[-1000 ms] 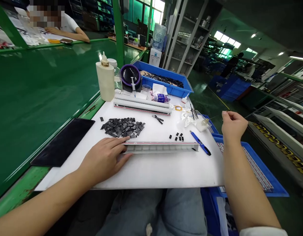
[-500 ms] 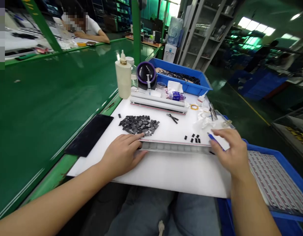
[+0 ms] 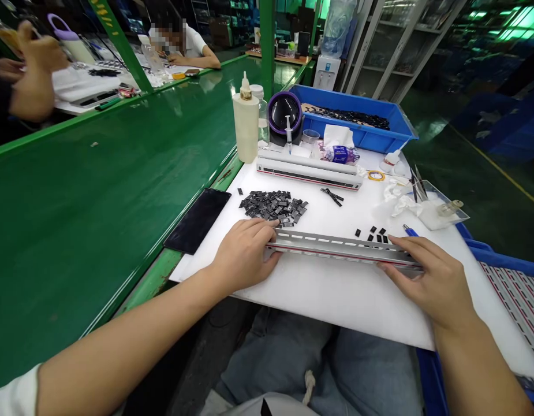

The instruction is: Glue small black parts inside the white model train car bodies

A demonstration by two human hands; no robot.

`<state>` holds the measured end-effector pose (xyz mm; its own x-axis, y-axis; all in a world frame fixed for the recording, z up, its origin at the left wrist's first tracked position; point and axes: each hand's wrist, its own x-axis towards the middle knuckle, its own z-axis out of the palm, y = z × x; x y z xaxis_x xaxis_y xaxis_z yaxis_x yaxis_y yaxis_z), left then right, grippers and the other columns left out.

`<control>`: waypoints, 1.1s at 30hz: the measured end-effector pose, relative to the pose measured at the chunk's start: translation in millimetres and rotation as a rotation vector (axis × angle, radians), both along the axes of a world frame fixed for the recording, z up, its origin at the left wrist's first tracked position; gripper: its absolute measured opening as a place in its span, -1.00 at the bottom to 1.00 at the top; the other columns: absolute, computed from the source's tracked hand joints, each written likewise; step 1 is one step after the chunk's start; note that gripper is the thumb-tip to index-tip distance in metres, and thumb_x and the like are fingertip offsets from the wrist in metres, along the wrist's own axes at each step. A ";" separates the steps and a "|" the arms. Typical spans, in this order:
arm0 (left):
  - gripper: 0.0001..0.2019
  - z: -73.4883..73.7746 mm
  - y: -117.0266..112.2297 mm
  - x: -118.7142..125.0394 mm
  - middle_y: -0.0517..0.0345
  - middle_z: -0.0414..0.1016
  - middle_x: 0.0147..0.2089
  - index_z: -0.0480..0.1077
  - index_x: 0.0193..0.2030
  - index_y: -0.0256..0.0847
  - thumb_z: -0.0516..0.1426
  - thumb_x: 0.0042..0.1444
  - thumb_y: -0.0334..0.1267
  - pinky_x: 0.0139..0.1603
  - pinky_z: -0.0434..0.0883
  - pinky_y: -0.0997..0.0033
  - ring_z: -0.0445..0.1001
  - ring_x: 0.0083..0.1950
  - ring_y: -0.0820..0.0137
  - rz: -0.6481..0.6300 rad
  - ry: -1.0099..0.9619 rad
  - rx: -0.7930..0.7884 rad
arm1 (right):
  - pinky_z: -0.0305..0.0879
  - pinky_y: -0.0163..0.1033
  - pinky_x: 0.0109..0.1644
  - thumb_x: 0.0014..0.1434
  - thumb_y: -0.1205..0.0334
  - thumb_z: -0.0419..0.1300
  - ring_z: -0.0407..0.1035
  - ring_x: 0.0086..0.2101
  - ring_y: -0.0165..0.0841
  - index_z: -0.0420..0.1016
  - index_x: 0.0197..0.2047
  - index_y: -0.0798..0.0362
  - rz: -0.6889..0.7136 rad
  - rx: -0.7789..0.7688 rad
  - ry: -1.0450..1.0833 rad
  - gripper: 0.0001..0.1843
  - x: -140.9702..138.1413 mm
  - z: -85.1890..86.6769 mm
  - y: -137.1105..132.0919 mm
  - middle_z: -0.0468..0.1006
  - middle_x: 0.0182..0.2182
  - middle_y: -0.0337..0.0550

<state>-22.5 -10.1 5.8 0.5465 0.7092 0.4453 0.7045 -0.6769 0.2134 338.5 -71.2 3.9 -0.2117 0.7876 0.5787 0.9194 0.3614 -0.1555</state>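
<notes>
A long grey slotted rail (image 3: 327, 242) with a red stripe lies across the white work surface in front of me. My left hand (image 3: 245, 254) grips its left end, thumb at the near side and fingers over the far side. At the right end my right hand (image 3: 435, 271) holds it between thumb and fingers. Just beyond the left hand is a heap of small black rectangular pieces (image 3: 273, 205). Several loose black pieces (image 3: 373, 232) lie behind the rail near the right hand. A blue pen-like tool (image 3: 409, 230) rests beside the right fingertips.
Another white rail (image 3: 309, 171) lies farther back, near black pliers (image 3: 333, 197). A cream squeeze bottle (image 3: 246, 127), a tissue pack (image 3: 338, 151) and a blue bin (image 3: 357, 121) stand behind. A black pad (image 3: 197, 219) is at left. More rails (image 3: 515, 300) sit at right. Co-workers sit across the green belt (image 3: 119, 190).
The rail has turned, so its slotted face now shows. My right hand has let go of the blue pen-like tool and taken the rail's right end. The view has swung left.
</notes>
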 end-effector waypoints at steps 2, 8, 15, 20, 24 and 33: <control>-0.84 -0.2 0.0 -0.4 -0.03 0.56 0.09 0.27 -0.33 -0.16 0.22 0.06 -0.28 0.03 0.44 0.00 0.51 0.07 0.07 0.002 -0.008 -0.007 | 0.45 -0.05 0.01 0.12 0.02 0.35 0.51 -0.14 -0.16 0.52 0.07 0.05 -0.007 -0.010 0.010 -0.52 -0.6 -0.5 -1.0 0.58 -0.10 -0.03; -0.79 -2.1 0.6 -0.2 -0.04 0.56 0.08 0.20 -0.35 -0.14 0.22 0.06 -0.30 0.03 0.43 0.00 0.51 0.04 0.07 -0.007 -0.018 -0.028 | 0.46 -0.07 0.01 0.12 0.03 0.35 0.52 -0.17 -0.21 0.55 0.03 0.05 -0.011 -0.055 0.034 -0.56 -0.9 -2.3 0.7 0.59 -0.13 -0.08; -0.74 -2.1 1.2 -1.2 -0.02 0.58 0.04 0.16 -0.38 -0.13 0.23 0.06 -0.35 0.02 0.41 0.07 0.52 0.03 0.14 -0.040 -0.049 -0.004 | 0.44 -0.09 0.06 0.10 0.04 0.37 0.51 -0.15 -0.23 0.55 0.03 -0.01 -0.024 -0.074 0.075 -0.56 -0.6 -2.7 -0.8 0.58 -0.12 -0.11; -0.75 -1.2 0.5 -1.3 0.00 0.59 0.01 0.17 -0.40 -0.13 0.23 0.05 -0.38 0.02 0.41 0.09 0.52 0.03 0.17 -0.060 -0.047 0.015 | 0.44 -0.07 0.08 0.10 0.04 0.37 0.52 -0.14 -0.22 0.56 0.04 -0.01 -0.021 -0.076 0.085 -0.56 0.6 -2.7 -1.6 0.58 -0.11 -0.10; -0.77 0.1 0.5 -0.3 0.00 0.60 0.01 0.19 -0.39 -0.14 0.23 0.06 -0.36 0.01 0.42 0.07 0.53 0.02 0.15 -0.057 -0.036 0.038 | 0.45 -0.06 0.01 0.08 0.05 0.39 0.51 -0.16 -0.19 0.57 0.01 0.00 -0.020 -0.007 0.079 -0.56 -2.0 -0.5 -2.1 0.58 -0.14 -0.08; -0.88 2.6 -1.5 -4.0 -0.04 0.50 0.18 0.33 -0.39 -0.16 0.20 0.12 -0.30 0.03 0.43 0.02 0.50 0.10 0.08 0.037 0.075 0.165 | 0.45 -0.03 -0.07 0.00 0.15 0.45 0.49 -0.20 -0.13 0.53 0.06 -0.01 -0.005 0.170 0.007 -0.47 -3.4 2.3 -7.7 0.57 -0.19 -0.05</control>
<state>-26.4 -11.6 8.4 0.5577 0.6501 0.5161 0.7394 -0.6716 0.0470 335.1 -78.9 6.2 -0.2032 0.6794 0.7050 0.9205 0.3780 -0.0989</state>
